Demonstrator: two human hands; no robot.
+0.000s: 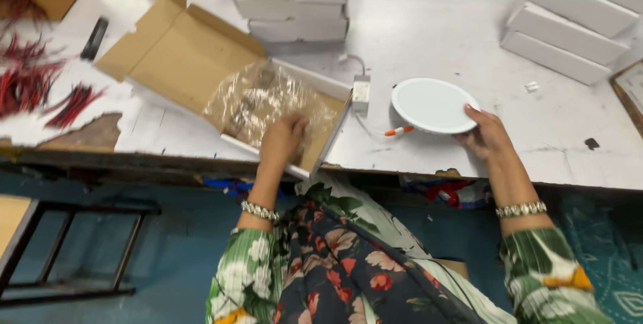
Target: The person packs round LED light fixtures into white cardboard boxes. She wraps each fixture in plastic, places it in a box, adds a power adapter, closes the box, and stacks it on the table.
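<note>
Round white lamp [432, 105] was pinched at its rim by right hand [485, 135], steadied on table [469, 29]; left hand [284, 138] was sunk into bagged carton [221, 76], grip apparently closing, not discernible.

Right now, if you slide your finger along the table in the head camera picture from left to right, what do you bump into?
Bundles of red wires → open brown cardboard box → crinkly clear plastic bag with the left hand in it → small white driver box → round white light panel → right hand → slanted stack of white cartons.
</note>
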